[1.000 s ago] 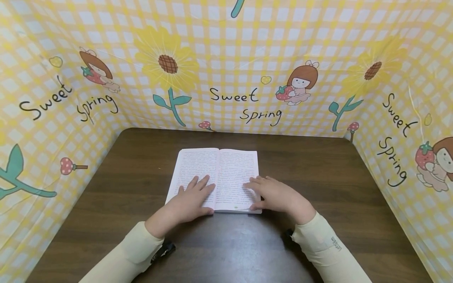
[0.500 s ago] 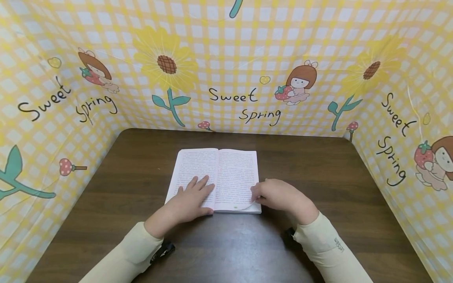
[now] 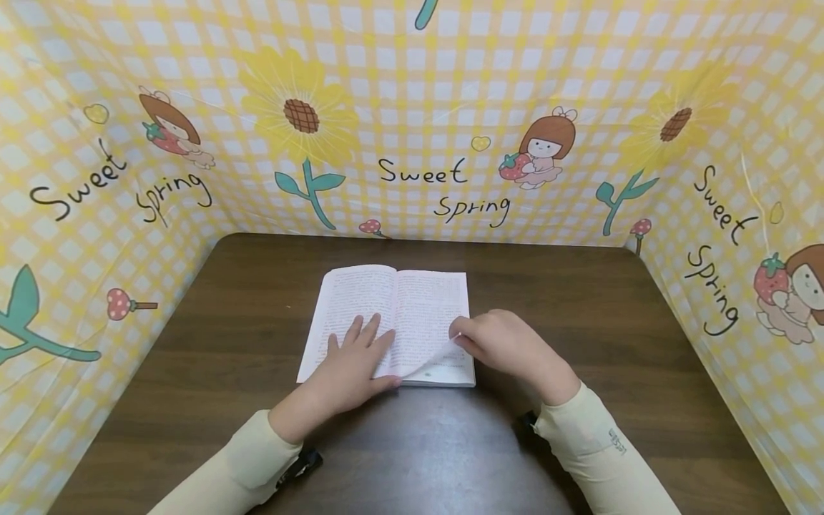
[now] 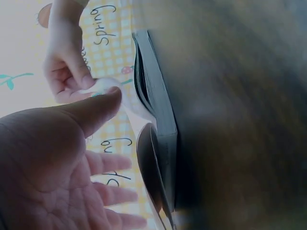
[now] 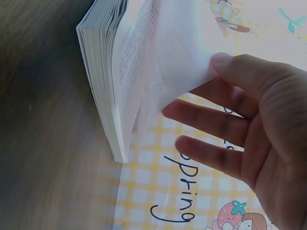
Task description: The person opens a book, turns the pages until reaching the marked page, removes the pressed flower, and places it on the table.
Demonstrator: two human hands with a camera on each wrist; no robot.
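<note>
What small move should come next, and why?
Probably the right hand should draw the page leftward across the book: it pinches that page, which curls up at the bottom but has not yet crossed the middle.

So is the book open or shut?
Open. The book shows print on both sides of its middle, and the right hand pinches a raised page.
</note>
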